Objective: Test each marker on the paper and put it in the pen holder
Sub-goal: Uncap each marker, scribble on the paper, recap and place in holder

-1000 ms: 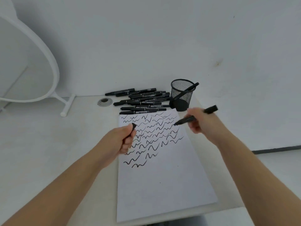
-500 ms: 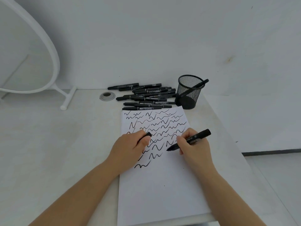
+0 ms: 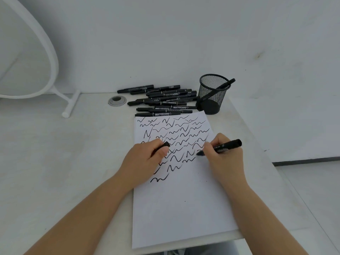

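A white sheet of paper (image 3: 184, 208) lies on the table, its upper half covered in black squiggles. My right hand (image 3: 223, 159) grips a black marker (image 3: 228, 145), whose tip touches the paper at the right end of the squiggle rows. My left hand (image 3: 145, 161) rests on the paper's left side and is closed on the marker's black cap (image 3: 166, 144). A pile of several black markers (image 3: 161, 101) lies beyond the paper's top edge. To its right stands a black mesh pen holder (image 3: 211, 94) with one marker (image 3: 225, 85) leaning inside.
A white round-framed stand (image 3: 70, 103) rests on the table at the left. A grey cable grommet (image 3: 117, 101) sits left of the marker pile. The table's right edge (image 3: 276, 172) runs diagonally close to my right hand, with floor beyond.
My right hand came down from near the pen holder and set the marker tip on the paper. My left hand with the cap settled onto the sheet. The view shifted downward.
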Tool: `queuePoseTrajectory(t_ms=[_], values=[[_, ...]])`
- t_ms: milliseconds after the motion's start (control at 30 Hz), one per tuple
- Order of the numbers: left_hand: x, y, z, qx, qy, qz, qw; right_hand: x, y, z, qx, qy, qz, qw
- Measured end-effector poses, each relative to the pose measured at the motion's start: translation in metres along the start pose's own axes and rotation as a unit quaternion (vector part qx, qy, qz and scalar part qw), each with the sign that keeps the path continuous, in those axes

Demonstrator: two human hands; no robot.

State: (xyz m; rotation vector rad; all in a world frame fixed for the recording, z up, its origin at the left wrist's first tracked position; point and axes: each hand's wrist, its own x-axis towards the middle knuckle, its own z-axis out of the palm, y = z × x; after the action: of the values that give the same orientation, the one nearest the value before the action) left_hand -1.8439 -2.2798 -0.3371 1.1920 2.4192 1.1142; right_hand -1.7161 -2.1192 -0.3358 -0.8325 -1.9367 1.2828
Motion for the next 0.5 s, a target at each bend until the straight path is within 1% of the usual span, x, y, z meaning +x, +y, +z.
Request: queuePoseTrajectory(t_ms=[67,133,233,300,333,433,500], values=[[0.000,0.001,0.000,0.009,-0.004,0.002,1.000,0.001,-0.006,0.000,0.026,0.025,-0.037,0.999],[-0.001,0.002,0.000,0.010,-0.004,0.009,1.000,0.003,-0.015,0.001,0.067,0.025,-0.038,0.997],[-0.001,0.003,0.000,-0.002,-0.002,0.015,1.000,0.008,-0.027,0.006,0.167,-0.043,0.008,0.985],[0.000,0.004,-0.001,-0.006,-0.002,0.017,1.000,0.011,-0.033,0.012,0.251,-0.092,0.054,0.962],[0.000,0.004,0.000,-0.007,-0.002,0.017,1.000,0.012,-0.034,0.015,0.275,-0.098,0.073,0.954],[0.000,0.004,0.000,-0.005,-0.004,0.018,1.000,0.010,-0.029,0.020,0.281,-0.077,0.098,0.951],[0.000,0.003,0.000,-0.006,-0.007,0.022,1.000,0.008,-0.025,0.021,0.270,-0.073,0.097,0.955]])
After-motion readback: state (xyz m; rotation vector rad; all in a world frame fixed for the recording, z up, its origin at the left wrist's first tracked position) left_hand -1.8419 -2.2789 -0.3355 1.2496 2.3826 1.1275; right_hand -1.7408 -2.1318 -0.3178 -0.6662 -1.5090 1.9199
